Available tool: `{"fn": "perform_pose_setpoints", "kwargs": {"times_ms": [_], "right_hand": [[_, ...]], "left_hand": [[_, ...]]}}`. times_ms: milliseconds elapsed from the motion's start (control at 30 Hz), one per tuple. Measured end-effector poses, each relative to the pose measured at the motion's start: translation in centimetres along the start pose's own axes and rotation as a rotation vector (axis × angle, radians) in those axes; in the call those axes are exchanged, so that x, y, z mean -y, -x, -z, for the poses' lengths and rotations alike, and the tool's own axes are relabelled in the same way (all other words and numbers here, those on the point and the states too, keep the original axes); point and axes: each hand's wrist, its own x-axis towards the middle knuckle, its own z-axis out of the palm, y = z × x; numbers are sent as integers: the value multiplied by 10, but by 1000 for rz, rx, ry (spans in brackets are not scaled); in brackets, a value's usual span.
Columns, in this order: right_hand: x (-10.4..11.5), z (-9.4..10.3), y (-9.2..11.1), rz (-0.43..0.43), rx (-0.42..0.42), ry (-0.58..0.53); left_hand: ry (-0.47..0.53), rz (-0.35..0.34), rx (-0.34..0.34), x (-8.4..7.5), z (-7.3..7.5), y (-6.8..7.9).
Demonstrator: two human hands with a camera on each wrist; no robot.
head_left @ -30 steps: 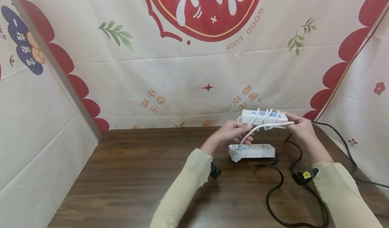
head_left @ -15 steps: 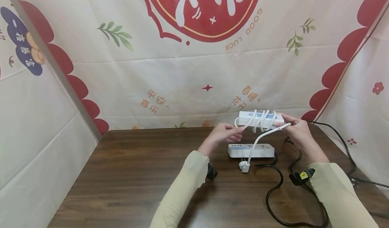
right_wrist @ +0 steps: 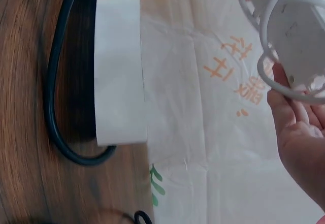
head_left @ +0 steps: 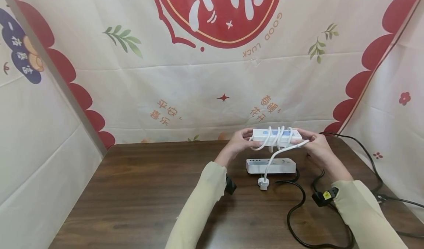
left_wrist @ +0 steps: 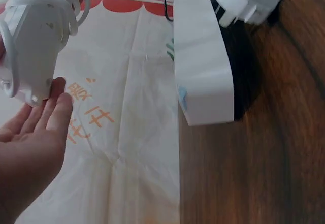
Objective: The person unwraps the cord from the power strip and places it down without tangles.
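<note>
Between both hands a white power strip (head_left: 260,136) is held up off the table, its white cord (head_left: 280,133) wound several times around its body. My left hand (head_left: 239,144) grips its left end, thumb in front and fingers behind. The right end is in my right hand (head_left: 319,149), which also has the free length of cord by its thumb. From there the cord hangs down to a white plug (head_left: 263,183), dangling in front of a second white power strip (head_left: 271,166) on the table. The left wrist view shows fingers under the held strip's end (left_wrist: 36,89).
A black cord (head_left: 303,201) runs from the second strip in a loop across the right of the brown wooden table (head_left: 149,193). More black cable (head_left: 367,157) lies along the right edge. A printed cloth (head_left: 185,79) hangs behind the table.
My left hand has gone from the wound cord to the strip's left end. The held strip has come lower and slightly left, and the hanging plug has swung away from the second strip's left end.
</note>
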Motion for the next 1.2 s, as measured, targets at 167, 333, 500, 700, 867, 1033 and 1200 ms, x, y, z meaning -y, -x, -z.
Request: {"fn": "perform_pose_setpoints", "kwargs": {"times_ms": [167, 333, 500, 700, 867, 1033, 1200], "right_hand": [[1, 6, 0, 20, 87, 103], [6, 15, 0, 101, 209, 258], [10, 25, -2, 190, 427, 129], [10, 39, -6, 166, 685, -121], [6, 47, -13, 217, 858, -377], [9, 48, -15, 141, 801, -468], [22, 39, -8, 22, 477, 116]], "left_hand": [[27, -28, -65, 4, -1, 1], [75, -54, -100, 8, -2, 4], [89, -61, -99, 9, -1, 5], [86, -61, -90, 10, 0, 6], [110, -76, -89, 9, 2, 5], [124, -92, -95, 9, 2, 5], [130, -110, -104, 8, -2, 5]]}}
